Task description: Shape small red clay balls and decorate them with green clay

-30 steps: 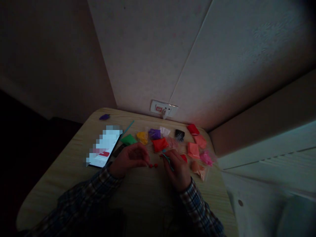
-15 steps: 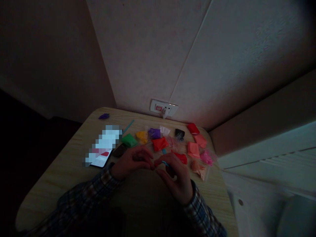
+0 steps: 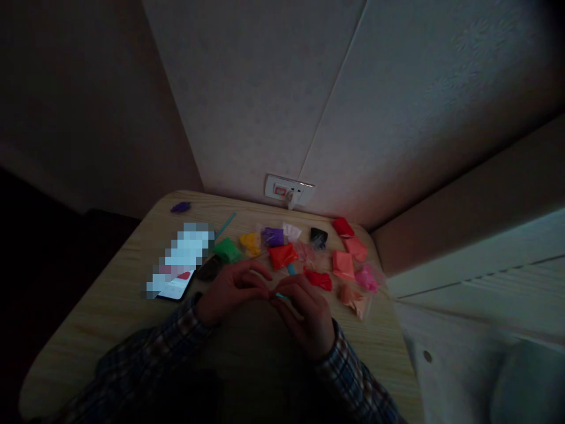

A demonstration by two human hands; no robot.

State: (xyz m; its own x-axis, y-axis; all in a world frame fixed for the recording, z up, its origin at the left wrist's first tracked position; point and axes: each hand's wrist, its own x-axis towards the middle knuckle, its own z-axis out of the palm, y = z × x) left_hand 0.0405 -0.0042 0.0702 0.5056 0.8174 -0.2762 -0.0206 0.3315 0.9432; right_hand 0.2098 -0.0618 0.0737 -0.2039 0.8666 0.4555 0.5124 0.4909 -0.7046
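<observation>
a: where are the hands, going by the orange-red packet (image 3: 283,256)?
b: both on the near side of it; the left hand (image 3: 229,291) is nearer its left, the right hand (image 3: 304,312) nearer its right; their fingertips meet or nearly meet.
a: and how are they held?
b: the right is pinched narrow on a small teal tool (image 3: 282,296), which lies nearer us than the packet; the left has thumb and fingertips close together; i cannot tell whether it grips anything.
a: what lies left of the packet?
b: the yellow packet (image 3: 250,244), then the green packet (image 3: 228,250); farther left, the lit phone (image 3: 179,277), its screen partly blurred out.
a: beyond it?
b: the purple packet (image 3: 272,237) and the white packet (image 3: 291,232); past those, the wall socket (image 3: 289,191) with a plug in it.
a: and right?
b: the black packet (image 3: 318,238), farther back; the red packet (image 3: 318,279), nearer us; well apart to the right, the bright pink packet (image 3: 368,278); all on the wooden table (image 3: 110,300).
</observation>
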